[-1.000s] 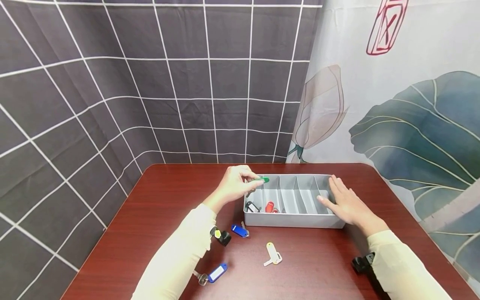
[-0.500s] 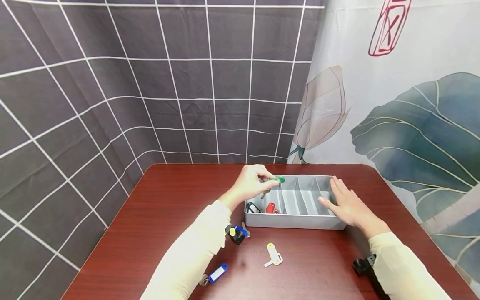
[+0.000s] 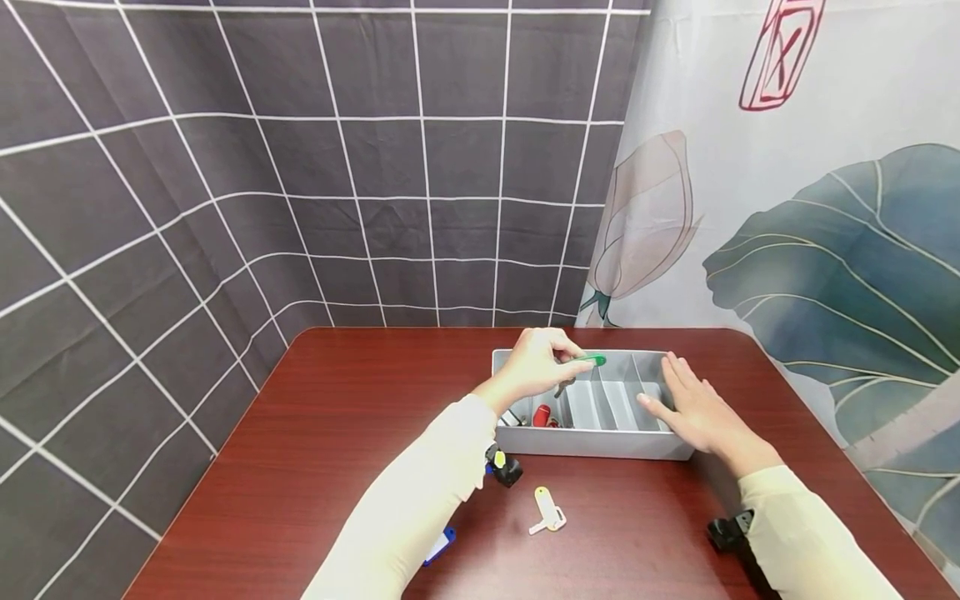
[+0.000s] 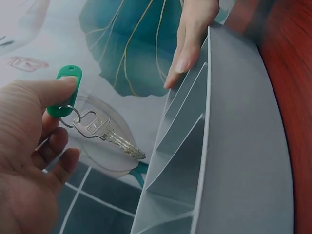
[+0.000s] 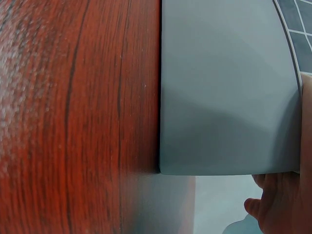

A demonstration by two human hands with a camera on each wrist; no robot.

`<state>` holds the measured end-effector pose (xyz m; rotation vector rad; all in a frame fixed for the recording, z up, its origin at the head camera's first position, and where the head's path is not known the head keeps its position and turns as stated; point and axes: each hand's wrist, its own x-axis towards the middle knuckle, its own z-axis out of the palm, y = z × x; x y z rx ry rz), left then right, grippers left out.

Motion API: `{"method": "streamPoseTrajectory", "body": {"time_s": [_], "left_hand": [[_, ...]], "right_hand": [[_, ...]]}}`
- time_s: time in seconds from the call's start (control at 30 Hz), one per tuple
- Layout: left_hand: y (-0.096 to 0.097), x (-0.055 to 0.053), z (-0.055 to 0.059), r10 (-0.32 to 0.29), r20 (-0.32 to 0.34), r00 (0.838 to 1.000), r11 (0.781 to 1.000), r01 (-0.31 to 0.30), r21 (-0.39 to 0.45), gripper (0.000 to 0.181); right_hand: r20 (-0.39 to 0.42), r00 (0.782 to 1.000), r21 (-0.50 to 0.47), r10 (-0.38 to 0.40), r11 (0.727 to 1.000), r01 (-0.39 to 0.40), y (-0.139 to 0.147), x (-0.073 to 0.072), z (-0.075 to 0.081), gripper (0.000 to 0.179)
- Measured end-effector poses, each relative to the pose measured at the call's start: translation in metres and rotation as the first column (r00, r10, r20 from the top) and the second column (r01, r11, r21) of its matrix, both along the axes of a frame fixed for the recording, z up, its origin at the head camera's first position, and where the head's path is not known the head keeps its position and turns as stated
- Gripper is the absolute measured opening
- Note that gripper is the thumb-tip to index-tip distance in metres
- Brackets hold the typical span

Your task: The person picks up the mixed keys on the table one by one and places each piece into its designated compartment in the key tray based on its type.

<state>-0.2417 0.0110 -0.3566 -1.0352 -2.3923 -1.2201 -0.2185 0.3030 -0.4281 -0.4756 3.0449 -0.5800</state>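
Observation:
My left hand [image 3: 536, 362] pinches a green key tag [image 4: 71, 71] between thumb and fingers, over the middle of a grey divided tray [image 3: 592, 444]. From the tag's ring hangs a silver key [image 4: 109, 132], above the tray's compartments. My right hand [image 3: 697, 408] rests on the tray's right end, its fingers extended along the rim and its thumb over the inside. A red key tag [image 3: 541, 415] lies in a compartment toward the left. A dark key tag [image 3: 512, 419] in the leftmost compartment is partly hidden by my left hand.
On the red-brown table [image 3: 360, 392] in front of the tray lies a yellow key tag [image 3: 543, 500] with a key. One blue key tag [image 3: 441, 546] is partly covered by my left sleeve; another is nearly hidden behind the left wrist camera [image 3: 504, 467].
My left hand has moved right across the tray, carrying the green key tag and its key from the left compartments to the middle. The right hand has stayed at the tray's right end.

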Motion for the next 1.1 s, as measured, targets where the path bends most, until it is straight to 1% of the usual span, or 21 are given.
{"method": "streamPoseTrajectory", "body": {"time_s": [0.23, 0.37, 0.47, 0.6, 0.77, 0.83, 1.0, 1.1], "left_hand": [[0.019, 0.000, -0.007, 0.016, -0.005, 1.000, 1.000, -0.016, 0.012, 0.011], [0.026, 0.001, -0.011, 0.032, 0.019, 0.999, 0.999, -0.032, 0.007, 0.011], [0.029, 0.001, -0.016, 0.034, 0.028, 0.999, 0.999, -0.033, -0.005, 0.011], [0.029, 0.001, -0.024, 0.031, 0.035, 0.999, 0.999, -0.031, -0.020, 0.011], [0.026, 0.002, -0.032, 0.022, 0.072, 0.997, 1.000, -0.021, -0.012, 0.011], [0.025, 0.002, -0.035, 0.020, 0.067, 0.998, 1.000, -0.018, -0.023, 0.010], [0.022, 0.002, -0.041, 0.029, 0.020, 0.999, 0.998, -0.028, -0.064, 0.010], [0.021, 0.002, -0.045, 0.038, 0.014, 0.999, 0.997, -0.037, -0.072, 0.010]], "right_hand": [[-0.003, 1.000, 0.008, -0.001, 1.000, 0.001, -0.001, -0.001, 0.001, 0.095], [-0.003, 1.000, 0.016, -0.002, 1.000, 0.002, -0.001, -0.001, 0.001, 0.096], [-0.005, 1.000, 0.018, -0.004, 1.000, 0.004, -0.001, 0.000, 0.002, 0.096], [-0.007, 1.000, 0.020, -0.009, 1.000, 0.009, 0.000, 0.000, 0.002, 0.096], [-0.012, 1.000, 0.028, -0.008, 1.000, 0.008, 0.000, -0.001, 0.001, 0.096], [-0.014, 1.000, 0.028, -0.005, 1.000, 0.005, 0.000, -0.001, 0.001, 0.096], [-0.019, 1.000, 0.032, -0.007, 0.999, 0.008, 0.001, -0.001, 0.000, 0.096], [-0.019, 1.000, 0.029, -0.006, 1.000, 0.007, 0.001, -0.001, -0.001, 0.096]]}}
